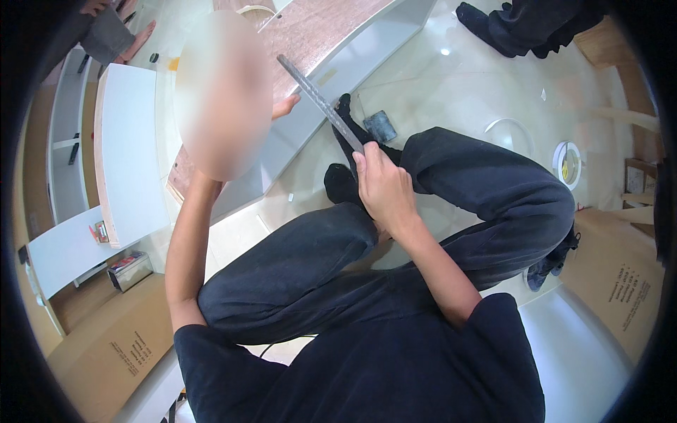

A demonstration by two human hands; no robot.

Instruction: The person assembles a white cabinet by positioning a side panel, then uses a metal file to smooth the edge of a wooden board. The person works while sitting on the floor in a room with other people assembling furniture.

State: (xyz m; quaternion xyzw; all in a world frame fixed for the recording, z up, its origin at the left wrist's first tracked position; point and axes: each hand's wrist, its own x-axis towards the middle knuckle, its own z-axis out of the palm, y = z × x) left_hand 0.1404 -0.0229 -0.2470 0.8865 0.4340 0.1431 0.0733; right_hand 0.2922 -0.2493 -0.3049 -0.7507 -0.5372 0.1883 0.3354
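Note:
My right hand (384,183) is closed around one end of a long, flat grey metal file (319,101). The file slants up and leftward, its far end over a long panel (331,25) with a brown face and white side. Reaching forward over this panel is my left hand (282,106), mostly covered by a blurred oval patch. Only one stretched digit shows at the patch's right side, so whether that hand holds anything is hidden. Below the file, a small dark rectangular block (381,126) rests on the tiled floor beside my socked foot (341,185).
Rolls of tape (566,163) lie on the floor at right. White panels (130,141) and a small box (130,271) are at left. Flattened cardboard (613,282) lies at right, more at lower left. Another person's dark-socked feet (486,28) stand at upper right; a bare foot (141,39) shows upper left.

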